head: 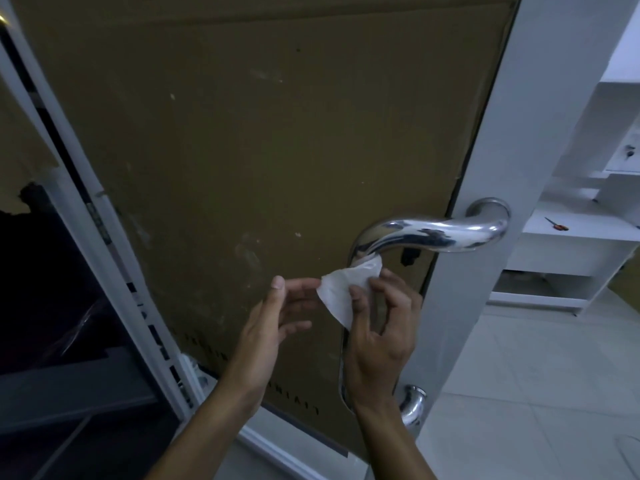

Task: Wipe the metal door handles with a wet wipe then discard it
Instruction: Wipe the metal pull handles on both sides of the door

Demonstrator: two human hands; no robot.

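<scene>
One metal door handle, one wet wipe, two hands, one door, one shelf unit at three o'clock.

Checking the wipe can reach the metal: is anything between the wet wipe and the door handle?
Nothing visible. The right hand pinches the wet wipe, whose top edge already meets the door handle at its curved left end. The left hand, fingers relaxed, touches the wipe's left corner, off to the side.

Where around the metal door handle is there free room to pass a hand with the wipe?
The upper bend of the door handle is bare, with open cardboard panel to its left and above. Lower down is crowded: the right hand pinches the wet wipe at the bar, and the left hand hovers beside it.
</scene>
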